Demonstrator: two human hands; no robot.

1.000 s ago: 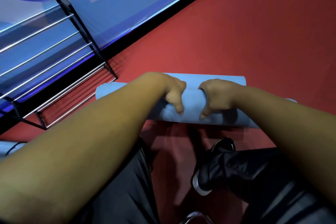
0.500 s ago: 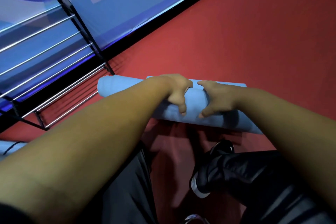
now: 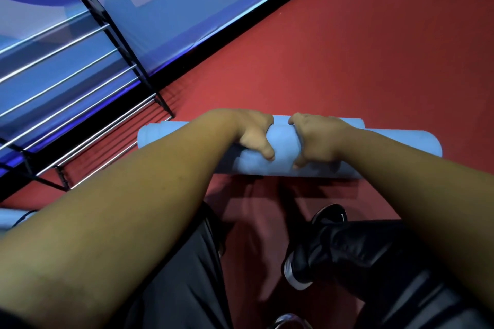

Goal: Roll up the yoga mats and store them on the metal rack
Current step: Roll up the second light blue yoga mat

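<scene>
While both hands are pressing down at mid-length, the left hand [image 3: 254,133] and right hand [image 3: 316,139] are each curling their grip closed over the top of the blue yoga mat [image 3: 283,141], thumbs on the near side and fingers wrapped over the far side. Compared with half a second ago, the right hand's fingers, then lying flatter along the roll, are now clamping around it, and the roll is sitting squarer to the viewer; this suggests that rolling is essentially finished and the hands are tightening the roll for lifting. The mat is lying on the red floor [image 3: 374,61], just ahead of the person's black shoe [image 3: 320,224]. Its long axis is running left to right across the view, the left end pointing toward the metal rack [image 3: 88,125] and stopping just beside the rack's lower bars. A second pale blue roll [image 3: 13,218] is showing at the left edge; whether it is resting on the rack cannot be told.
</scene>
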